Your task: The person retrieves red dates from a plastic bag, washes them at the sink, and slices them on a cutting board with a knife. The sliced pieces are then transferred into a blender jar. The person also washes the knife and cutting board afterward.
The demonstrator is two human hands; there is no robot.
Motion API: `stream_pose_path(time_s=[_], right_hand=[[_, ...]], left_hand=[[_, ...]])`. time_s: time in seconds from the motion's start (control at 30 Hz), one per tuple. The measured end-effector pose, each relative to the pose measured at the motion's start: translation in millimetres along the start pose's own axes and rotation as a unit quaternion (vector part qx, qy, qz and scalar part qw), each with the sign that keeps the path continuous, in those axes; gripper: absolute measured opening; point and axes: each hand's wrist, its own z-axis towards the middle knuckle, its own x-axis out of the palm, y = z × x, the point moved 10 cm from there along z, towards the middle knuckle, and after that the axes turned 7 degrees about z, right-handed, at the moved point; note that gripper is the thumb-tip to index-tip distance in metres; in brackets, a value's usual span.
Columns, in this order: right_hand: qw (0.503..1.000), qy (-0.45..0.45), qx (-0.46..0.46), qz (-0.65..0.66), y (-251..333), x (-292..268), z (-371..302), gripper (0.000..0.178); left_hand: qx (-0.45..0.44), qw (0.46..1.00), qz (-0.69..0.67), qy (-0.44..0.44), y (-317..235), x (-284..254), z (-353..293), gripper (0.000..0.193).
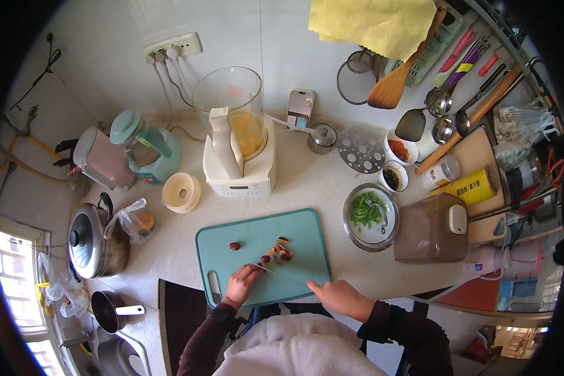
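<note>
Knife [282,274] is gripped in closed right hand [335,294] at cutting board [263,254] near edge, blade long axis running left toward left hand [241,281], which is curled pinning a red date piece [264,259]; cut pieces [282,249] lie just beyond, mid-board

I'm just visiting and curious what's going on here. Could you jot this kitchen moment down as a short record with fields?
Place: white kitchen counter
Board: teal cutting board
Food on board: small dark red fruits, some cut, one whole apart to the left
Left hand: fingers steadying a piece on the board
Right hand: holding a knife, blade across the board
Nearby: metal bowl of chopped greens, blender, lidded pot
</note>
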Motion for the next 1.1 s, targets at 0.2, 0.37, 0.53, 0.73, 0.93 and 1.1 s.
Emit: stream_pose_path(time_s=[0.2,0.37,0.53,0.73,0.93,1.1], right_hand=[[0.999,-0.001,-0.045,-0.012,10.8,-5.5,14.6,0.018],[0.995,-0.031,-0.058,-0.073,29.5,-4.7,22.6,0.016],[0.993,-0.039,-0.045,-0.100,41.0,0.2,26.1,0.017],[0.991,-0.042,-0.041,-0.124,38.0,4.6,31.9,0.017],[0.990,-0.057,-0.061,-0.112,20.4,8.6,33.7,0.015],[0.991,-0.081,-0.056,-0.089,16.3,13.0,30.4,0.015]], left_hand=[[-0.005,1.000,-0.012,0.017,2.1,2.8,-5.3,0.026],[-0.014,0.999,0.013,0.028,12.3,15.1,-13.1,0.023],[-0.059,0.998,0.000,-0.024,18.6,15.7,-20.4,0.017],[-0.088,0.995,-0.020,-0.048,20.6,13.2,-19.6,0.015],[-0.048,0.998,-0.008,-0.038,14.3,10.8,-12.5,0.013],[-0.025,1.000,-0.014,-0.006,14.6,13.8,-9.3,0.020]])
